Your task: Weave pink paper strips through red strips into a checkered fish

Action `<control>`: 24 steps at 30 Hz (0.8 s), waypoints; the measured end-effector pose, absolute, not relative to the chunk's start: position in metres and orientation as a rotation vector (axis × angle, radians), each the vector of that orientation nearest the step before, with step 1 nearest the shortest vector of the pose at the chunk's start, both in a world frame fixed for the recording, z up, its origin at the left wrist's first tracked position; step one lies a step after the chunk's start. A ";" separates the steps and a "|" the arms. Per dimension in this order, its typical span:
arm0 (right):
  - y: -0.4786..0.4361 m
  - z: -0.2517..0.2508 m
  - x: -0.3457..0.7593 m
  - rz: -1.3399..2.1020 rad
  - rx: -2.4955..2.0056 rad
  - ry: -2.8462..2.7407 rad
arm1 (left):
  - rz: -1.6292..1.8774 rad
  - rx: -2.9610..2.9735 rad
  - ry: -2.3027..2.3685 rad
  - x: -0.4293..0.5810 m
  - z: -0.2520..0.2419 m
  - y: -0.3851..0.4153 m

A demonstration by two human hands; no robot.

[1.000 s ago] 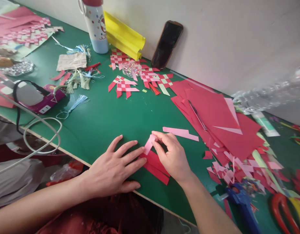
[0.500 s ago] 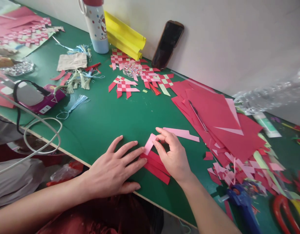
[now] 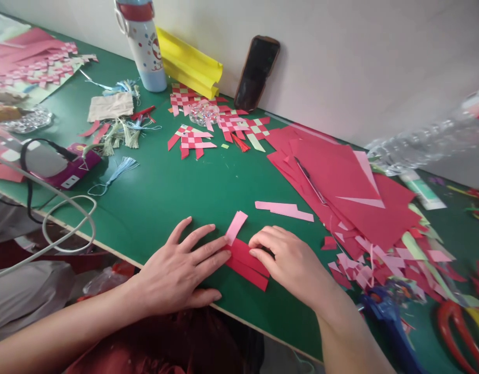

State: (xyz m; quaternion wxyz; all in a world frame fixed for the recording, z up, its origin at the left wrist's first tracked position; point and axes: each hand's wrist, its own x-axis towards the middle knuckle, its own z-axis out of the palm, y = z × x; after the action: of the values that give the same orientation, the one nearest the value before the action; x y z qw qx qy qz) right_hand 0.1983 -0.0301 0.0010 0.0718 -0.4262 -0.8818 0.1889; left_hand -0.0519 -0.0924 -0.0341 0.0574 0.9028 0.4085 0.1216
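My left hand lies flat with its fingers spread. Its fingertips press on the left ends of several red paper strips near the table's front edge. A pink paper strip sticks up and away from that end, at an angle to the red ones. Thumb and index finger of my right hand are pinched at the upper red strip; the other fingers curl in, and its right end is partly hidden. Loose pink strips lie just beyond my right hand.
Red paper sheets with a pen on them lie at right, beside paper scraps, a blue-handled tool and red-handled scissors. Woven paper fish, tassels, a bottle and a phone stand or lie farther back.
My right hand has let go of the pink strip and moved right and down to the upper red strip. My left hand stays on the strips. The view has shifted slightly.
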 end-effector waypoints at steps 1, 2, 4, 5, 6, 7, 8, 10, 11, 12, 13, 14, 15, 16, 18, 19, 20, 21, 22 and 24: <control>-0.029 0.001 0.201 0.573 -1.303 -2.668 | 0.366 2.729 1.238 -0.052 -0.034 -0.092; -0.027 0.001 0.204 0.564 -1.318 -2.681 | 0.364 2.723 1.238 -0.052 -0.034 -0.092; -0.025 0.002 0.208 0.469 -1.317 -2.657 | 0.358 2.722 1.239 -0.052 -0.034 -0.092; -0.025 0.004 0.208 0.387 -1.297 -2.619 | 0.357 2.726 1.239 -0.052 -0.034 -0.092; -0.027 0.005 0.207 0.301 -1.260 -2.576 | 0.360 2.731 1.239 -0.052 -0.034 -0.092; -0.031 0.006 0.203 0.218 -1.216 -2.531 | 0.362 2.735 1.239 -0.052 -0.034 -0.093; -0.038 0.006 0.198 0.151 -1.164 -2.503 | 0.365 2.738 1.238 -0.052 -0.034 -0.093; -0.058 0.002 0.186 0.105 -1.067 -2.538 | 0.364 2.743 1.239 -0.052 -0.034 -0.093; -0.070 -0.002 0.179 0.084 -1.023 -2.572 | 0.363 2.746 1.238 -0.052 -0.034 -0.093; -0.082 -0.007 0.174 0.067 -1.032 -2.604 | 0.363 2.747 1.237 -0.052 -0.034 -0.093; -0.094 -0.014 0.170 0.054 -1.083 -2.622 | 0.361 2.746 1.235 -0.052 -0.033 -0.093; -0.104 -0.020 0.168 0.034 -1.131 -2.634 | 0.360 2.744 1.233 -0.052 -0.033 -0.093; -0.112 -0.026 0.167 0.003 -1.139 -2.646 | 0.361 2.741 1.231 -0.052 -0.033 -0.094; -0.118 -0.031 0.168 -0.026 -1.178 -2.656 | 0.362 2.737 1.227 -0.052 -0.033 -0.094; -0.125 -0.037 0.171 -0.071 -1.214 -2.675 | 0.362 2.730 1.223 -0.053 -0.033 -0.094; -0.125 -0.038 0.173 -0.086 -1.226 -2.684 | 0.366 2.728 1.220 -0.053 -0.033 -0.094; -0.125 -0.039 0.174 -0.098 -1.227 -2.691 | 0.367 2.725 1.218 -0.053 -0.032 -0.094; -0.124 -0.038 0.174 -0.106 -1.233 -2.694 | 0.366 2.719 1.215 -0.053 -0.032 -0.094; -0.123 -0.038 0.174 -0.115 -1.243 -2.690 | 0.368 2.712 1.212 -0.053 -0.032 -0.094; -0.121 -0.036 0.170 -0.136 -1.275 -2.670 | 0.380 2.693 1.213 -0.054 -0.033 -0.094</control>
State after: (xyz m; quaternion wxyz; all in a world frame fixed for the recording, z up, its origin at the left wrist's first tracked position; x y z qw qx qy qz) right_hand 0.1700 -0.1214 -0.0358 0.0899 -0.4286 -0.8978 -0.0456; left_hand -0.0537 -0.0945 -0.0326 0.0816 0.9013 0.4060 0.1271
